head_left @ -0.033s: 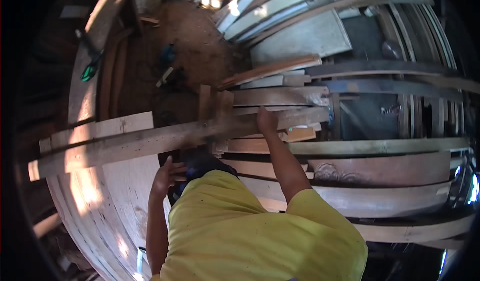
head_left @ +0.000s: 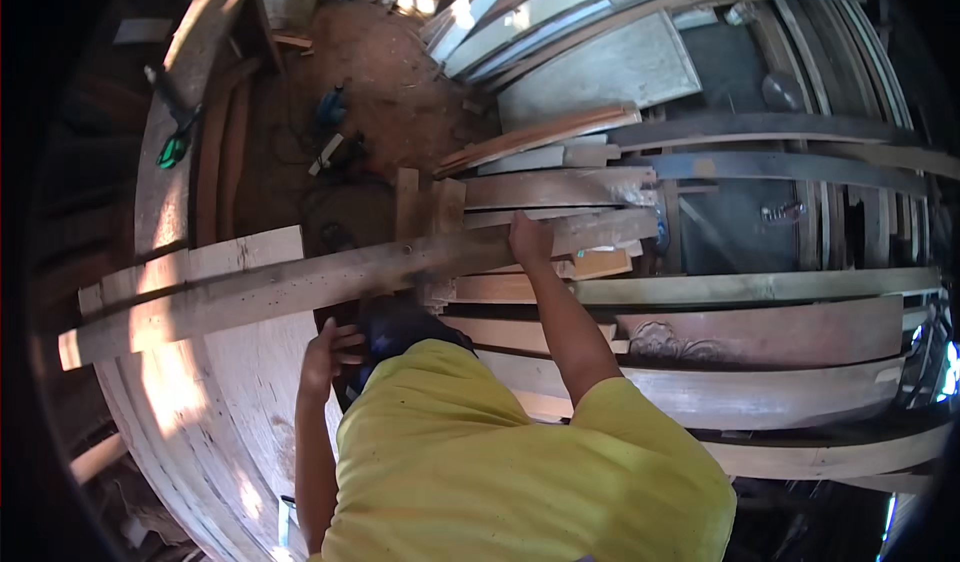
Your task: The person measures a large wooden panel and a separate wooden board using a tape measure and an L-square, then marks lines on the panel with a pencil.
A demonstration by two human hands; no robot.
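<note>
A long, worn wooden plank [head_left: 250,290] lies slantwise in front of me, its left end over the pale workbench and its right end over stacked boards. My right hand [head_left: 530,239] is closed over the plank's upper edge, right of its middle. The hidden underside leaves its thumb out of sight. Below the plank, beside the bench's right edge, my left hand [head_left: 330,354] is held with its fingers apart and nothing in them. Two short upright wood pieces [head_left: 448,204] stand just beyond the plank.
Pale boards form the workbench [head_left: 250,362] at left. Long boards [head_left: 760,287] are stacked at right, one with a carved panel [head_left: 770,340]. A blue power tool [head_left: 332,107] lies on the dirt floor [head_left: 370,57]. A black-and-green tool [head_left: 173,149] rests on a beam at far left.
The whole view has turned very slightly. My right hand keeps its grip on the plank, and the left hand stays apart from it.
</note>
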